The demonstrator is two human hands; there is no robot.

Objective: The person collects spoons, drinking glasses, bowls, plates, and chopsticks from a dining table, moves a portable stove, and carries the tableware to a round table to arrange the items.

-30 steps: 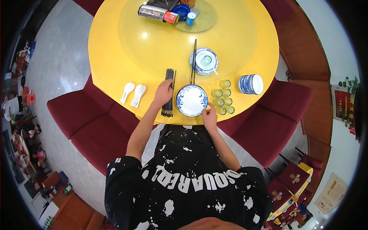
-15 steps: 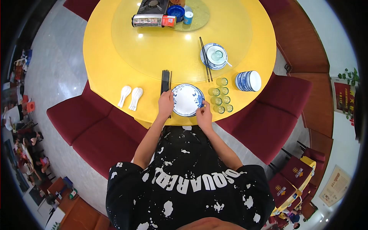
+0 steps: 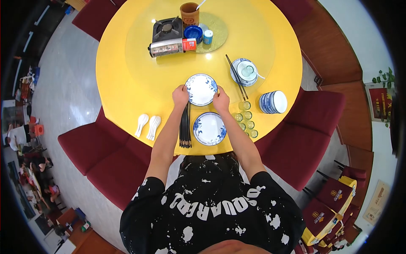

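Note:
A white plate (image 3: 201,89) with blue flowers is gripped at its two side edges, above or on the yellow table; contact beneath it is hidden. My left hand (image 3: 180,96) closes on its left rim, and my right hand (image 3: 221,100) on its right rim. Closer to my body lies a second blue-and-white plate (image 3: 209,128), perhaps the top of a stack. Dark chopsticks (image 3: 185,127) lie in a bundle just left of that plate. Several small green glasses (image 3: 247,114) stand beside my right forearm.
White spoons (image 3: 148,126) lie at the left. A bowl stack (image 3: 274,102) stands at the right, and a place setting (image 3: 246,72) with chopsticks is behind the glasses. Farther back are a portable stove (image 3: 167,36), a blue ashtray (image 3: 193,34) and a brown pot (image 3: 190,15). Maroon chairs (image 3: 122,148) flank me.
Both hands have lifted one plate off the near pile and carried it forward, away from my body. Another plate now shows where it was. The camera view has shifted too.

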